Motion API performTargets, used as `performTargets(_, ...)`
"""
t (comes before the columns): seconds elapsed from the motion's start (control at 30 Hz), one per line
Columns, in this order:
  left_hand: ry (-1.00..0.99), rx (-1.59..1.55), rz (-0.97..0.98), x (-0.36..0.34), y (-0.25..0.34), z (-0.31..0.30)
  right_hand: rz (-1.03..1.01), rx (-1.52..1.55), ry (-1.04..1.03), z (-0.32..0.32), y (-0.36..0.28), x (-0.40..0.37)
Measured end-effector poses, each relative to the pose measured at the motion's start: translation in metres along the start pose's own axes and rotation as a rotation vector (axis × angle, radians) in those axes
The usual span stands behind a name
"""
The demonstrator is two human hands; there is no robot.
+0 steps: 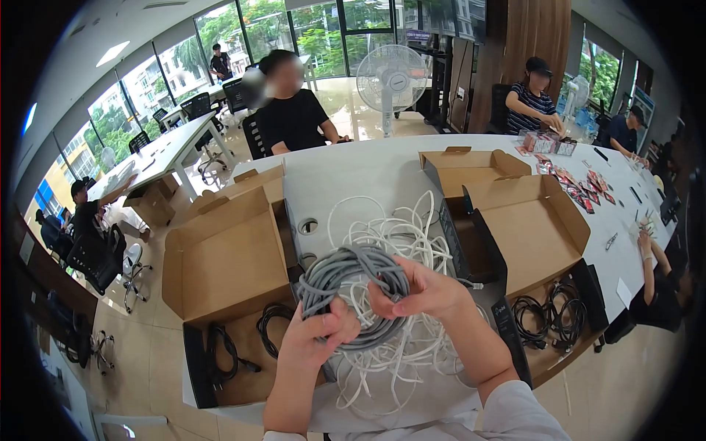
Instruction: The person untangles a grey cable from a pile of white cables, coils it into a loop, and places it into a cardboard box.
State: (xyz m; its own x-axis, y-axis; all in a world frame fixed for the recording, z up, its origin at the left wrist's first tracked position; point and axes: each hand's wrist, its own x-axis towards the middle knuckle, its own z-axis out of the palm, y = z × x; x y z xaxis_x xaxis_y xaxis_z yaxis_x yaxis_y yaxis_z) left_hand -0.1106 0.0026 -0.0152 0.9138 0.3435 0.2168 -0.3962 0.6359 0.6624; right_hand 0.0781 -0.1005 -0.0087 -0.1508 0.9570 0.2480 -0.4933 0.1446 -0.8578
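A thick coil of grey network cable [353,266] is held up in front of me. Its near left side sits in my left hand [321,331], whose fingers are closed around the strands. On the coil's right side, my right hand [419,290] grips it, thumb and fingers bent together. Beneath and behind the coil lies a loose tangle of white cables [412,239] on the table, partly hidden by my hands and the coil. A cable plug [474,285] pokes out to the right of the tangle.
Open cardboard boxes flank the pile: the left box [228,250] and right box [533,228] hold black cables [548,316]. A white fan [390,81] stands behind the white table [353,173]. Red packets [581,184] lie far right. Several people sit around.
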Motion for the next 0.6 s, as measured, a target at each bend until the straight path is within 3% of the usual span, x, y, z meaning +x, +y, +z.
performTargets(0.07, 0.070, -0.049, 0.005, -0.001, -0.001, 0.002, 0.001, -0.012, 0.103, 0.010, -0.005, -0.002)
performTargets(0.1, 0.000, 0.014, -0.020, -0.002, -0.001, -0.006, 0.006, 0.009, 0.133, 0.012, -0.005, -0.004)
performTargets(0.2, 0.127, 0.062, -0.013, -0.004, -0.003, 0.003, 0.062, 0.099, 0.309, 0.016, -0.003, -0.014)
performTargets(0.3, 0.148, 0.134, -0.006, -0.009, -0.007, 0.012, 0.096, 0.175, 0.356, 0.024, -0.013, -0.041)
performTargets(0.4, 0.198, 0.100, 0.017, -0.012, -0.009, 0.021, -0.012, 0.089, 0.502, 0.046, -0.027, -0.078)
performTargets(0.43, -0.044, -0.124, -0.060, -0.010, -0.005, 0.008, -0.026, 0.107, 0.576, 0.049, -0.030, -0.093)
performTargets(0.6, 0.104, 0.200, -0.058, -0.042, 0.006, 0.018, -0.211, -0.019, 0.924, 0.064, -0.029, -0.157)
